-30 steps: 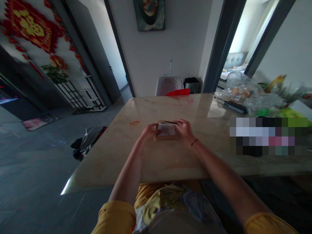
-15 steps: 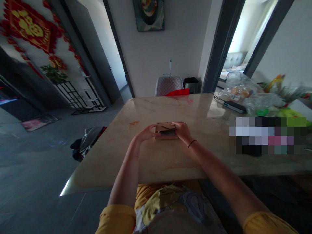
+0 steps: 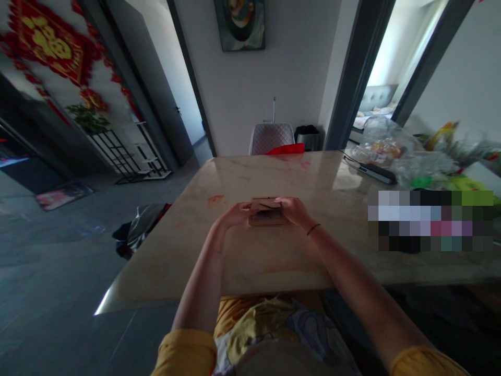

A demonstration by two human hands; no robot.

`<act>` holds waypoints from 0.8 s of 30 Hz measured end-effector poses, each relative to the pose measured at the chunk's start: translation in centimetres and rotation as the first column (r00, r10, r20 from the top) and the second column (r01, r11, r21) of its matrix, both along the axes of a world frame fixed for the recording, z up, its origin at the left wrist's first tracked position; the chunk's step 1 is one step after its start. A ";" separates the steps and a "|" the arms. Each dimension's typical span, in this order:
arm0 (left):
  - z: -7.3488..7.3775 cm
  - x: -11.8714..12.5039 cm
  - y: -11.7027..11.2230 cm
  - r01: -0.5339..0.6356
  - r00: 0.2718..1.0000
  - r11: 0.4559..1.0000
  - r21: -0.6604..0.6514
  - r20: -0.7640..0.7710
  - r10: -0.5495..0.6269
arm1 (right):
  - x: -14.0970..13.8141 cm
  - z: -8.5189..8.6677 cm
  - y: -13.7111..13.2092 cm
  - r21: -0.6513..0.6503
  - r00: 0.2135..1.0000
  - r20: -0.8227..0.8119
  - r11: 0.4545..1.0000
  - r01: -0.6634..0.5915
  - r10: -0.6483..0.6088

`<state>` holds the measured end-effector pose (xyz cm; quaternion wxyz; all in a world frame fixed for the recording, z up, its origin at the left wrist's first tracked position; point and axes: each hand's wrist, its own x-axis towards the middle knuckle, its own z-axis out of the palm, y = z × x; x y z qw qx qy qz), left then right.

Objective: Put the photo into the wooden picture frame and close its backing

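Note:
A small brown cardboard box (image 3: 267, 221) rests on the marble-patterned table (image 3: 250, 261) in front of me. Its flap is partly raised, and a dark gap shows along the front; what lies inside is too dark to make out. My left hand (image 3: 236, 213) grips the box's left side, with fingers at the edge of the flap. On the opposite side, my right hand (image 3: 294, 210) holds the right edge, its fingers over the top corner. A thin dark band circles my right wrist.
Clear plastic bags (image 3: 385, 141) and a black elongated device (image 3: 376, 173) with a cable lie at the table's right. A pixelated patch hides things nearer me. Beyond the far edge stands a quilted chair (image 3: 272, 137) with a red item (image 3: 287, 149). A dark bag (image 3: 143, 227) sits at the left.
The flap sits slightly differently, and the fingers of my left hand have shifted up a little along its edge. The box stays in the same place.

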<state>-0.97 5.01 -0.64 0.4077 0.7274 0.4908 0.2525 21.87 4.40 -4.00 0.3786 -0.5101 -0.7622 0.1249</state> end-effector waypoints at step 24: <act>-2.1 -0.3 0.9 -0.035 0.981 0.991 0.131 -0.183 0.059 | 0.1 -1.0 0.2 -0.195 0.961 -0.162 0.947 -0.254 0.225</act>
